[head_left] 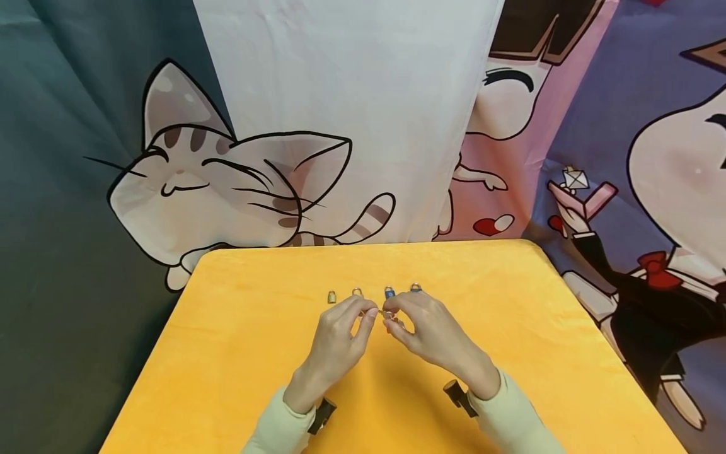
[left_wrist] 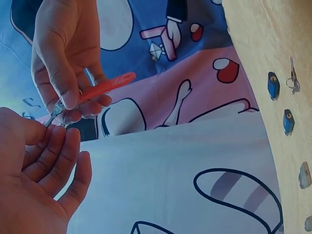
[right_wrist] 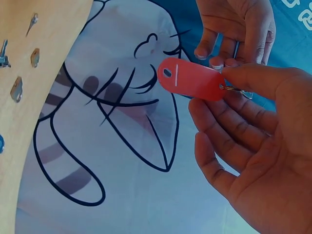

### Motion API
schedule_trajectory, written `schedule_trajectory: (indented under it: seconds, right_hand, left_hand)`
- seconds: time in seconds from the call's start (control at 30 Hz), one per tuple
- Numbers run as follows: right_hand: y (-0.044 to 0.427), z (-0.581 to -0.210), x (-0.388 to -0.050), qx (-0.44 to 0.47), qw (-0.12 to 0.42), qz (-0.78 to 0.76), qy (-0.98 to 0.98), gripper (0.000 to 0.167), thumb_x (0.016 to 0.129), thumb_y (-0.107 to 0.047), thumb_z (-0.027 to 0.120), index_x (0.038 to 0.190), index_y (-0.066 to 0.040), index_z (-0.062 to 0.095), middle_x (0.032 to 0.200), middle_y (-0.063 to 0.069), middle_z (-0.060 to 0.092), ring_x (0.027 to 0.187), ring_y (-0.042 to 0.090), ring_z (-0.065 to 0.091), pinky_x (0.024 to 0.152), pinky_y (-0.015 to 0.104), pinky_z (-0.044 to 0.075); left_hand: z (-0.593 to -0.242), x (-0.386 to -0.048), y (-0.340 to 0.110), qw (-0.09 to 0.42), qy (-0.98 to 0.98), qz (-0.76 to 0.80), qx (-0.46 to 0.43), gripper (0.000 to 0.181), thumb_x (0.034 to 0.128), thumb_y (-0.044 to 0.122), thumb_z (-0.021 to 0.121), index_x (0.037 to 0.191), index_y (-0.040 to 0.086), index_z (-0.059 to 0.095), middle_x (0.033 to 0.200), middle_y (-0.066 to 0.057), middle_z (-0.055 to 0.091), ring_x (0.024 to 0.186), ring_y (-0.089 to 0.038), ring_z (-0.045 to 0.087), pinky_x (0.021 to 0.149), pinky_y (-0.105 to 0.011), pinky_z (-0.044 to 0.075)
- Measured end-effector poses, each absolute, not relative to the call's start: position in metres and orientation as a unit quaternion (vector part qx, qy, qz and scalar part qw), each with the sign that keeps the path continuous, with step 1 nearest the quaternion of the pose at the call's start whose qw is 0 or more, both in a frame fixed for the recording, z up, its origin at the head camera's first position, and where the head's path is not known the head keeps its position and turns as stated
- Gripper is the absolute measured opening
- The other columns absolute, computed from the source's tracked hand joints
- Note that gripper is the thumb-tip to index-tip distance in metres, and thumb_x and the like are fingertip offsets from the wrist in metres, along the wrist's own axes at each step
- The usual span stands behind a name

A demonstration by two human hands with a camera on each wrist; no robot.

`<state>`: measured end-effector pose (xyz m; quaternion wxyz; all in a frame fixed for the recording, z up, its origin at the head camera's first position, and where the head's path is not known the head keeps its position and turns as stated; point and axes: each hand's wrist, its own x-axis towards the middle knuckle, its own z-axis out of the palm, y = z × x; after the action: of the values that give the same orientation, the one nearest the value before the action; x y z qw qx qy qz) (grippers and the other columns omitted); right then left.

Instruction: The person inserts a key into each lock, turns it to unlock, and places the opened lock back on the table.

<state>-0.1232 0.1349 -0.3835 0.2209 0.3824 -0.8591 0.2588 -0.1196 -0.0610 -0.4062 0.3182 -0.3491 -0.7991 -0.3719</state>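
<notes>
The left hand [head_left: 338, 340] [left_wrist: 39, 180] pinches a small metal key [left_wrist: 51, 117] between thumb and fingers. Close beside it, the right hand [head_left: 439, 331] [right_wrist: 273, 131] holds the metal ring [right_wrist: 233, 88] of a red tag [left_wrist: 108, 87] [right_wrist: 191, 80], thumb above and fingers below. Both hands are raised over the yellow table, fingertips nearly meeting. Beyond them in the head view lie two brass-coloured padlocks [head_left: 331, 297] [head_left: 357, 292] and two blue ones [head_left: 389, 292] [head_left: 416, 287], the last three partly hidden by the hands.
The yellow-covered table [head_left: 227, 328] reaches back to a printed cloth [head_left: 363, 75] with cartoon figures. Loose keys lie on the table near the padlocks, one [left_wrist: 293, 83] by the blue ones and another [right_wrist: 32, 23] at the brass end. Each wrist wears a black device [head_left: 322, 416] [head_left: 460, 398].
</notes>
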Motion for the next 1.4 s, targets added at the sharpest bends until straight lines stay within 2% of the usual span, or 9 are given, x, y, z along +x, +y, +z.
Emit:
schedule_trajectory:
  seconds: [0.17, 0.37, 0.57, 0.8, 0.87, 1.03, 1.13, 1.2, 1.4]
  right_hand:
    - [0.133, -0.381, -0.125, 0.394, 0.221, 0.257, -0.854, 0.010, 0.087, -0.014, 0.075, 0.095, -0.013, 0.069, 0.083, -0.008, 0.070, 0.078, 0.007, 0.065, 0.075, 0.029, 0.056]
    - [0.138, -0.384, -0.124, 0.396, 0.234, 0.261, -0.849, 0.011, 0.086, -0.009, 0.074, 0.095, -0.013, 0.068, 0.076, -0.010, 0.062, 0.071, 0.003, 0.056, 0.068, 0.022, 0.051]
    - [0.140, -0.385, -0.125, 0.398, 0.241, 0.264, -0.845, 0.003, 0.092, -0.013, 0.068, 0.095, -0.011, 0.067, 0.077, -0.008, 0.062, 0.069, 0.004, 0.053, 0.063, 0.018, 0.048]
    - [0.141, -0.386, -0.123, 0.387, 0.226, 0.264, -0.854, 0.003, 0.091, -0.009, 0.069, 0.093, -0.011, 0.068, 0.076, -0.007, 0.062, 0.067, 0.002, 0.052, 0.061, 0.017, 0.048]
    - [0.142, -0.386, -0.122, 0.380, 0.225, 0.259, -0.859, 0.007, 0.089, -0.008, 0.071, 0.094, -0.012, 0.068, 0.077, -0.007, 0.063, 0.068, 0.003, 0.053, 0.063, 0.019, 0.050]
    - [0.147, -0.385, -0.121, 0.363, 0.218, 0.256, -0.869, 0.001, 0.093, -0.013, 0.067, 0.093, -0.013, 0.068, 0.078, -0.009, 0.065, 0.073, 0.003, 0.059, 0.071, 0.025, 0.054]
    - [0.153, -0.382, -0.122, 0.351, 0.216, 0.258, -0.874, 0.006, 0.096, -0.016, 0.064, 0.094, -0.013, 0.068, 0.079, -0.009, 0.066, 0.072, 0.003, 0.058, 0.069, 0.025, 0.054]
    - [0.157, -0.380, -0.122, 0.342, 0.219, 0.258, -0.877, 0.005, 0.096, -0.016, 0.064, 0.094, -0.013, 0.068, 0.081, -0.008, 0.066, 0.071, 0.003, 0.057, 0.067, 0.023, 0.053]
    - [0.171, -0.377, -0.122, 0.317, 0.219, 0.258, -0.886, 0.004, 0.094, -0.012, 0.065, 0.092, -0.014, 0.067, 0.079, -0.008, 0.062, 0.067, 0.001, 0.051, 0.060, 0.019, 0.047]
  left_hand:
    - [-0.406, -0.121, -0.066, 0.318, -0.798, -0.379, -0.344, 0.005, 0.0952, 0.007, 0.062, 0.091, 0.008, 0.065, 0.082, -0.001, 0.068, 0.074, -0.010, 0.065, 0.069, -0.020, 0.055]
    - [-0.410, -0.123, -0.063, 0.315, -0.791, -0.391, -0.350, 0.008, 0.0972, 0.008, 0.059, 0.091, 0.008, 0.065, 0.081, -0.001, 0.067, 0.073, -0.010, 0.064, 0.068, -0.020, 0.055]
    - [-0.410, -0.122, -0.063, 0.300, -0.794, -0.401, -0.344, 0.008, 0.0980, 0.009, 0.058, 0.093, 0.007, 0.064, 0.082, -0.001, 0.066, 0.073, -0.009, 0.063, 0.069, -0.017, 0.053]
    - [-0.412, -0.122, -0.061, 0.272, -0.799, -0.413, -0.341, 0.006, 0.0970, 0.007, 0.060, 0.094, 0.008, 0.064, 0.085, 0.000, 0.067, 0.076, -0.009, 0.063, 0.070, -0.023, 0.055]
    - [-0.413, -0.123, -0.061, 0.265, -0.803, -0.412, -0.338, 0.007, 0.0976, 0.008, 0.059, 0.095, 0.009, 0.065, 0.087, 0.000, 0.067, 0.078, -0.009, 0.064, 0.072, -0.025, 0.056]
    - [-0.412, -0.124, -0.061, 0.253, -0.814, -0.402, -0.335, 0.011, 0.1001, 0.012, 0.056, 0.097, 0.010, 0.066, 0.089, 0.001, 0.068, 0.080, -0.009, 0.065, 0.078, -0.028, 0.057]
    - [-0.410, -0.125, -0.062, 0.255, -0.817, -0.395, -0.334, 0.013, 0.1010, 0.014, 0.053, 0.098, 0.010, 0.066, 0.088, 0.001, 0.068, 0.080, -0.009, 0.065, 0.086, -0.034, 0.057]
    - [-0.409, -0.125, -0.063, 0.256, -0.819, -0.392, -0.331, 0.014, 0.1012, 0.014, 0.053, 0.098, 0.010, 0.066, 0.088, 0.002, 0.068, 0.080, -0.009, 0.065, 0.086, -0.033, 0.057]
    - [-0.410, -0.129, -0.061, 0.230, -0.832, -0.395, -0.314, 0.015, 0.1008, 0.019, 0.054, 0.102, 0.011, 0.067, 0.090, 0.004, 0.067, 0.083, -0.008, 0.063, 0.074, -0.024, 0.055]
